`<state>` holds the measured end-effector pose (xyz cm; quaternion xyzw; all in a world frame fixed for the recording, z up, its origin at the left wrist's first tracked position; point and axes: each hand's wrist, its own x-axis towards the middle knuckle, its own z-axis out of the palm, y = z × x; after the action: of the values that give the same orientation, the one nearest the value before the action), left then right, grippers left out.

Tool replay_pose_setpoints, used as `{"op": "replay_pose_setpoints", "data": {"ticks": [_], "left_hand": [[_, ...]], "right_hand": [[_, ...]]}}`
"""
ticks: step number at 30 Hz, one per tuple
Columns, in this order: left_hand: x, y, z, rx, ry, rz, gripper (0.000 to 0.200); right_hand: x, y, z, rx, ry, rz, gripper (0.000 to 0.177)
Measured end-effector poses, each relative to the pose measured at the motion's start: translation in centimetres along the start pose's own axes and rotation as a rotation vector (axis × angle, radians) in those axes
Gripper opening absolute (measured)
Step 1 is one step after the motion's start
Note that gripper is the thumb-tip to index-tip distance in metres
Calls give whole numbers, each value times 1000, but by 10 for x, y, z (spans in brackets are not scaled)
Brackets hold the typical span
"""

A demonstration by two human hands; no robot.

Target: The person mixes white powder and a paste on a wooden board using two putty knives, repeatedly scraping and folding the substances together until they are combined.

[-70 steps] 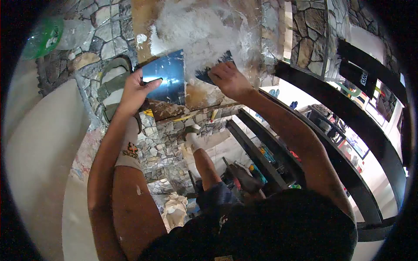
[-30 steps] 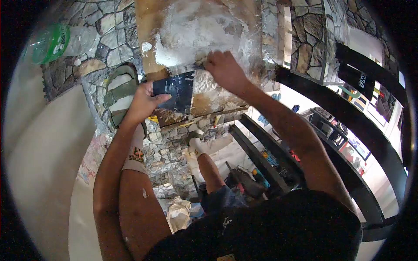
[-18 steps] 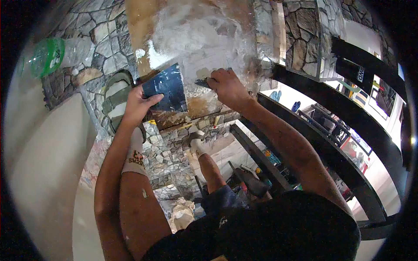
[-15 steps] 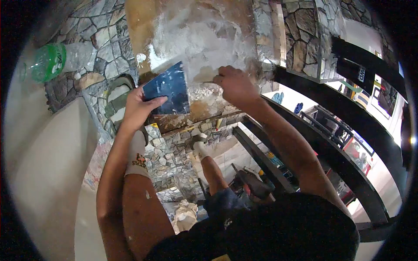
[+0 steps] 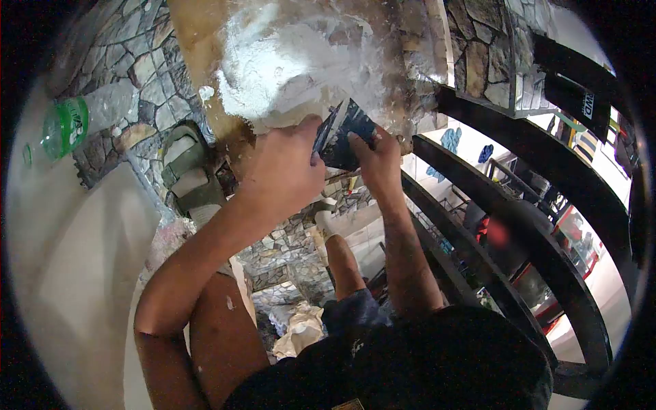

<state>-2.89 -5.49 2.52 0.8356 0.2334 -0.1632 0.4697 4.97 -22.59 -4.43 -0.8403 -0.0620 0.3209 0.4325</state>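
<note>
A thin, dark blue flat plate [image 5: 339,140] with pale smears sits between my two hands, tilted, in front of the board's lower edge. My right hand [image 5: 379,160] grips its right side, the thumb lying across its face. At the left edge is my left hand [image 5: 283,164], fingers curled and closed on the plate; its back faces me and hides part of the grip. Behind them is a brown board [image 5: 195,34], its middle coated with wet-looking white paste [image 5: 273,65]. Whether either hand also holds a smaller tool is hidden.
A clear plastic bottle with a green label [image 5: 68,126] lies at the left. A sandaled foot [image 5: 191,171] rests beside the board. Black curved rails [image 5: 547,143] run down the right side, with a lower floor beyond. Crumpled pale material [image 5: 301,328] lies below.
My left hand has moved right with the plate. My right hand has come off the board's surface and down onto the plate's right side. The view has shifted slightly.
</note>
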Motion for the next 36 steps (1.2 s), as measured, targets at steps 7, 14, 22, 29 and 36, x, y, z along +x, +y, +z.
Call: {"op": "replay_pose_setpoints", "data": {"ticks": [7,14,22,29,36], "left_hand": [[13,-23,27,90,152,110,47],[26,-37,23,98,161,81,44],[-14,-28,28,720,223,587,16],[-9,-42,39,753,389,929,10],[-17,-60,34,782,352,963,11]], "right_hand": [[-9,-40,20,-143,17,-109,15],[-15,-55,0,-385,78,-226,12],[-11,-66,-67,-609,-23,-434,22],[-18,-67,-38,-746,-338,-711,27],[23,-63,-24,-871,-241,-662,26]]}}
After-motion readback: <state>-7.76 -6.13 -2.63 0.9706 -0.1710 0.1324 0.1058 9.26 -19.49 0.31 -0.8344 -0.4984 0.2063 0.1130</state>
